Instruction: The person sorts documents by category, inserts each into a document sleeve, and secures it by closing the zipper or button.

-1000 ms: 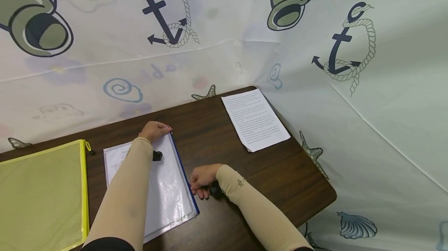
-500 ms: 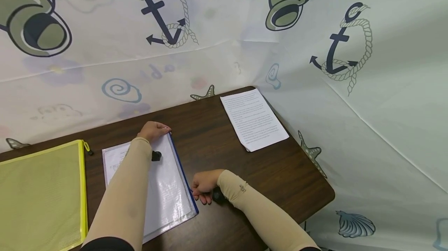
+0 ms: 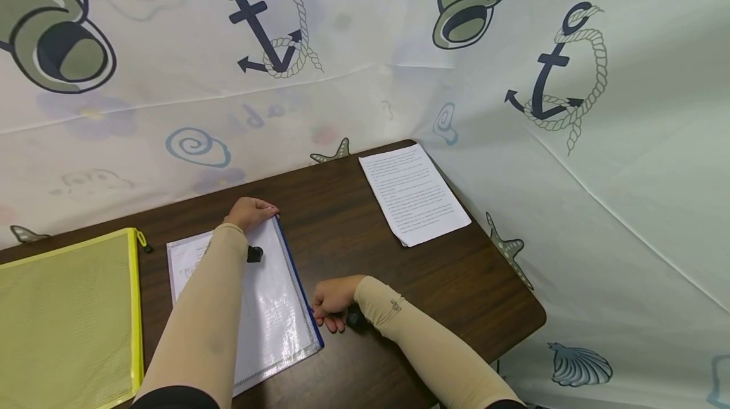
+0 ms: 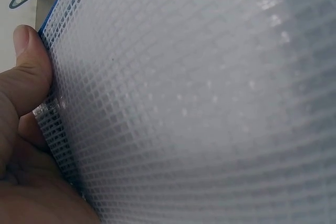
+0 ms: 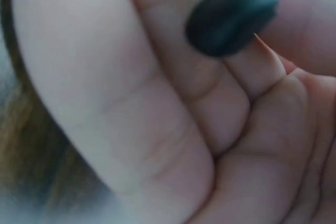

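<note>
A clear mesh zip pouch (image 3: 274, 307) with a blue zip edge lies on the table, with white paper showing through it. My left hand (image 3: 248, 214) pinches its far right corner. In the left wrist view, the thumb (image 4: 32, 72) lies on top of the mesh (image 4: 173, 93) at that corner. My right hand (image 3: 333, 301) is at the blue edge, near the pouch's near right corner. Its curled fingers hold a zipper pull, whose dark rounded end (image 5: 233, 14) shows in the right wrist view. The zip slider itself is hidden by the fingers.
A yellow mesh zip pouch (image 3: 68, 320) lies at the left, its yellow-and-black pull at the far right corner. A stack of printed paper (image 3: 415, 196) lies near the back right corner of the brown table (image 3: 445, 295). A patterned cloth (image 3: 365, 28) hangs behind.
My right hand has slid slightly along the blue edge toward the near corner, then stayed put. The left hand keeps its pinch on the far corner.
</note>
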Demonstrator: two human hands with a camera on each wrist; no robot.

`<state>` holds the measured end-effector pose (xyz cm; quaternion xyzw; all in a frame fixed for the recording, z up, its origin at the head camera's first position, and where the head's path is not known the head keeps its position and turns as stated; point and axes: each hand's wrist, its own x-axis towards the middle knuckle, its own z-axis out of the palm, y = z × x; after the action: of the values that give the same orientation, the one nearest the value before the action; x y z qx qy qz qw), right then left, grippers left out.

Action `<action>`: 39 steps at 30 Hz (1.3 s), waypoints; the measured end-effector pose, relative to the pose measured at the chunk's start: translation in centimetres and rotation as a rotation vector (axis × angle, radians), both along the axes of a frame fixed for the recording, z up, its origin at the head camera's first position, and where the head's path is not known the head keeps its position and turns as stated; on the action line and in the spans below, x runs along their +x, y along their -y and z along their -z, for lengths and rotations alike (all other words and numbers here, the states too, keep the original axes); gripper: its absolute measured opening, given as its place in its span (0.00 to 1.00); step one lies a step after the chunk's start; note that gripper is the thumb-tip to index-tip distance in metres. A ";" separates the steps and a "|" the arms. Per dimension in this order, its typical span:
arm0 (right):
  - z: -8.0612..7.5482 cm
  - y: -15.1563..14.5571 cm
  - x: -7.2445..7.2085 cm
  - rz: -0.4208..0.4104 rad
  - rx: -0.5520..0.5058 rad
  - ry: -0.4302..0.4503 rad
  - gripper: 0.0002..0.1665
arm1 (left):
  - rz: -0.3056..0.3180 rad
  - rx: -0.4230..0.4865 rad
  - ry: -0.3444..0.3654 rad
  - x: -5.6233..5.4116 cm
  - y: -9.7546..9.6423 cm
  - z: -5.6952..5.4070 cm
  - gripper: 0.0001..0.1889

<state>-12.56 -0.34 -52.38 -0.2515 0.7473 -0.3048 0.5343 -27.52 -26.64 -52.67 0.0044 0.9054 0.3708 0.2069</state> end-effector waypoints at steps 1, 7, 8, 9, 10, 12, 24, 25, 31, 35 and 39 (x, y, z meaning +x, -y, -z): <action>0.0 0.0 0.0 0.003 -0.001 -0.001 0.19 | 0.005 0.002 -0.003 0.0 0.0 0.0 0.19; 0.0 -0.1 0.4 0.022 -0.014 -0.032 0.19 | 0.009 -0.008 -0.016 0.0 0.2 0.3 0.20; 0.0 -0.2 0.5 0.020 -0.020 -0.036 0.19 | 0.007 -0.012 -0.014 0.0 0.2 0.3 0.20; -0.1 -0.2 0.7 0.013 -0.018 -0.033 0.19 | 0.002 -0.014 -0.012 0.0 0.1 0.4 0.20; -0.1 -0.3 0.8 0.005 -0.015 -0.021 0.19 | -0.003 -0.012 -0.008 0.0 0.1 0.4 0.20; -0.1 -0.5 1.2 -0.011 -0.007 0.007 0.18 | -0.007 -0.010 -0.001 0.0 0.0 0.3 0.20; 0.2 -1.2 1.8 -0.020 -0.010 0.032 0.18 | -0.010 -0.012 0.008 -0.2 -0.3 0.6 0.20; 0.2 -1.3 1.8 -0.021 -0.010 0.032 0.18 | -0.011 -0.010 0.009 -0.2 -0.3 0.6 0.20; 0.4 -1.4 2.0 -0.004 -0.040 0.010 0.18 | -0.012 0.000 0.013 -0.2 -0.4 0.4 0.19; 0.0 -1.6 2.6 -0.032 -0.040 -0.099 0.18 | -0.014 -0.001 0.016 -0.4 -0.1 0.7 0.19; -1.0 -1.9 3.8 -0.136 0.017 -0.218 0.17 | -0.022 -0.005 0.021 -0.5 0.1 0.9 0.20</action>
<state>-8.73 1.55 -51.40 -0.3286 0.7848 -0.2322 0.4714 -28.03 -26.74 -53.56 -0.0098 0.9040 0.3709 0.2125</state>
